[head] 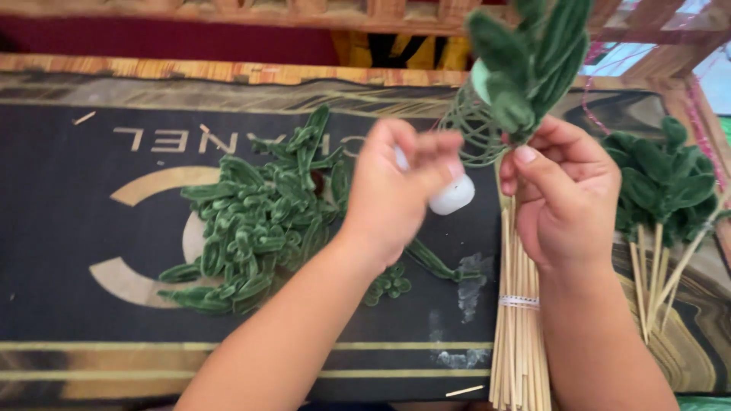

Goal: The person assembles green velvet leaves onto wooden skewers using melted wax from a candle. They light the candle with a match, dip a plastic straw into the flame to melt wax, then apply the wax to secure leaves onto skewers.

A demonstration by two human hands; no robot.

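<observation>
1. The leaf stem [525,68], a cluster of fuzzy green leaves on a thin stick, is held upright above the far part of the table, its tips reaching the top of the view.
2. The right hand [567,198] pinches the stem just below the leaves, thumb and fingers [533,171] closed on it.
3. Green tape [476,129] runs in loose loops from the base of the leaves toward the left hand.
4. The left hand [396,194] is blurred; its fingers are curled shut around a small white roll [453,195], just beside the stem.
5. Below the right hand stands a bundle of bare sticks [518,335], tied with a white band and reaching to the near edge of the view.
6. To the left of the left hand, a heap of loose green leaves [255,221] lies on the dark mat [91,228], which has pale gold markings.
7. A few small leaf pieces [390,283] lie near the left wrist.
8. At the far right, finished leaf stems [662,198] lie on the table, their sticks pointing toward the near edge.
9. A wooden frame [655,38] runs along the table's far side.
</observation>
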